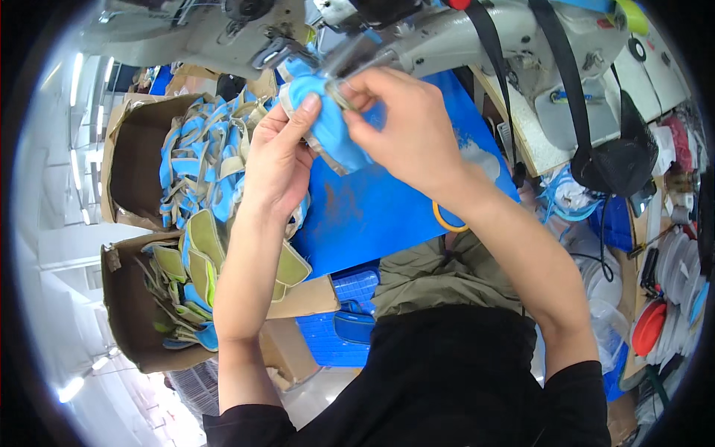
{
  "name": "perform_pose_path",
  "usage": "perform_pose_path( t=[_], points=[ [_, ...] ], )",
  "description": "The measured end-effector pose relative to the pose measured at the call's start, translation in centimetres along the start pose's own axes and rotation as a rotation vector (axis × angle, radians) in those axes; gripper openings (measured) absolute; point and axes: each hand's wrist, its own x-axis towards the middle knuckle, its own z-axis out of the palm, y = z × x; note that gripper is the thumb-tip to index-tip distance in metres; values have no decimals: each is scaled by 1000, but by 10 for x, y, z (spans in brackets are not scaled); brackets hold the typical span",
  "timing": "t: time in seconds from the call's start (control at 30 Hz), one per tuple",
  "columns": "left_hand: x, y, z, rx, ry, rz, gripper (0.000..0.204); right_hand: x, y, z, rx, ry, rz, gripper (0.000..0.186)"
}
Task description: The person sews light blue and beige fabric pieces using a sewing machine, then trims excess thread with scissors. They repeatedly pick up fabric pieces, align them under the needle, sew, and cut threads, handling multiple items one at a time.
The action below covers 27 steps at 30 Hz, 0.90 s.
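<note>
A blue fabric piece [331,127] with grey-beige edging hangs between my two hands, just below the sewing machine [439,46]. My left hand [279,160] grips its left side, the thumb lying flat on the cloth and the fingers behind it. Thumb and fingers of my right hand [408,123] are closed in a pinch at the upper right edge, on a grey-green strip of its trim. The machine's needle area is partly hidden behind hands and cloth. Under the piece lies a blue work surface [357,216].
On the left, a cardboard box [132,160] stands by a heap of blue-and-beige fabric pieces [208,160]. A lower box [134,328] contains olive and blue pieces. Black straps [570,82] dangle from the machine. Spools [674,268] and a red disc [648,328] are at right.
</note>
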Motion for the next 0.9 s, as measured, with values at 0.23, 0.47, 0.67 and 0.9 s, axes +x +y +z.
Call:
perform_pose_path(
  t=[0.23, 0.47, 0.67, 0.9],
  points=[
    [2, 1, -9, -148, -55, -201, 23, -7, 1, 3, -32, -12, 1, 18],
    [-2, 9, -5, -69, -7, -168, 25, -10, 1, 4, -59, -42, 40, 16],
    [6, 6, -2, 23, -3, -35, 22, -8, 15, 6, -17, -29, -32, 15],
    [5, 1, 1, 91, 53, 22, 25, -14, 14, 4, 88, -36, -33, 13]
  ],
)
